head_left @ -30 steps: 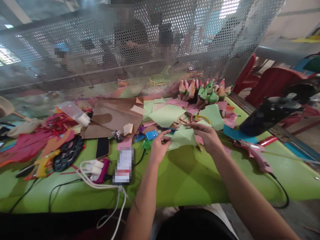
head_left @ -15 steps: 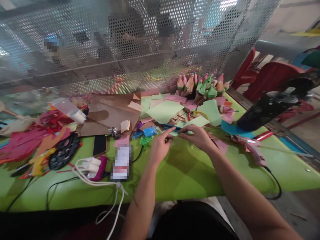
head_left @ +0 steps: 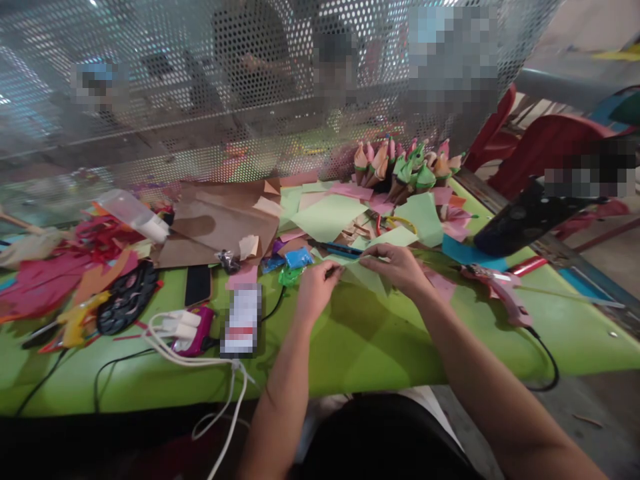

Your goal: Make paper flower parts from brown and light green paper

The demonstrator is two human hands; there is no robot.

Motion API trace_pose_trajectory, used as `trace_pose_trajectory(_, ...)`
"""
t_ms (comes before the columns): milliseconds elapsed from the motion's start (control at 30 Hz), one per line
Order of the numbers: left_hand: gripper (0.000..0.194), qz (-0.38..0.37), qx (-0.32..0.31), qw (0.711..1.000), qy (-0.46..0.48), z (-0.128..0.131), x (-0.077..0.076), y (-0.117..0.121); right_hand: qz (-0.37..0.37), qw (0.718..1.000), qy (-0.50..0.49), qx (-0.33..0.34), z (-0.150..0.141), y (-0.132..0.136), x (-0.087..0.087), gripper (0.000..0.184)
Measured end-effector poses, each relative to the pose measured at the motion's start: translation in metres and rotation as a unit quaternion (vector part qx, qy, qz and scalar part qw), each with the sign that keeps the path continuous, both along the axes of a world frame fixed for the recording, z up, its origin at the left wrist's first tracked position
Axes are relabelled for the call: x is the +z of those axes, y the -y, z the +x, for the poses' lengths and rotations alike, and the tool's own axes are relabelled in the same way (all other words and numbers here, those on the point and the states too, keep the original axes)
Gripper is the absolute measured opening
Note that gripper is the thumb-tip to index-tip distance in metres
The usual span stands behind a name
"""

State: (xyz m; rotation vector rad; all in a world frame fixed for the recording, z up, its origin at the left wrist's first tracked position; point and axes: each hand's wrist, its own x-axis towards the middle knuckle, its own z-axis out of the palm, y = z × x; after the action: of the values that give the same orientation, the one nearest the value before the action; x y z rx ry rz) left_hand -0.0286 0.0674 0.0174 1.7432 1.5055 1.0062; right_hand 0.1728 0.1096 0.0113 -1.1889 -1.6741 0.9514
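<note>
A pale green sheet of paper [head_left: 369,279] is stretched between my two hands above the green table. My left hand [head_left: 316,288] pinches its left edge, thumb and fingers pressed together. On the other side my right hand [head_left: 396,268] grips the upper right part of the same paper between thumb and fingers. Just beyond the fingertips lies a slim blue and black tool [head_left: 341,249], partly hidden. Blue [head_left: 299,257] and green [head_left: 290,276] small plastic packets rest beside my left hand. A pink glue gun [head_left: 503,293] lies to the right of my right hand.
Coloured paper sheets [head_left: 330,219] and brown paper [head_left: 215,223] spread along the back. Paper cones [head_left: 405,167] stand in a bunch before a perforated metal panel [head_left: 280,127]. A dark bottle [head_left: 525,217] is at right; a phone [head_left: 242,320], a purple power adapter [head_left: 203,330] and cables are left.
The green paper now shows more openly between my hands, hanging toward me. My left index finger, stretched toward the right hand before, has drawn back into a pinch.
</note>
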Motion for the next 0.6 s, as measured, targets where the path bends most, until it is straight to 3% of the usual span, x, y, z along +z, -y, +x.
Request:
trace_pose_trajectory(100, 0.012, -0.012, -0.007, 0.998, 0.055, -0.002, -0.004, -0.003, -0.046, 0.998, -0.03, -0.009, 0.0, 0.0, 0.001, 0.033)
trace_pose_trajectory(333, 0.029, -0.072, -0.036, 0.967, 0.241, -0.008, -0.008, -0.01, -0.129, 0.982, -0.132, -0.026, 0.0, 0.001, 0.013, 0.051)
trace_pose_trajectory(600, 0.03, -0.093, -0.025, 0.955, 0.279, -0.009, -0.004, -0.01, -0.158, 0.973, -0.167, -0.016, -0.003, 0.003, 0.018, 0.053)
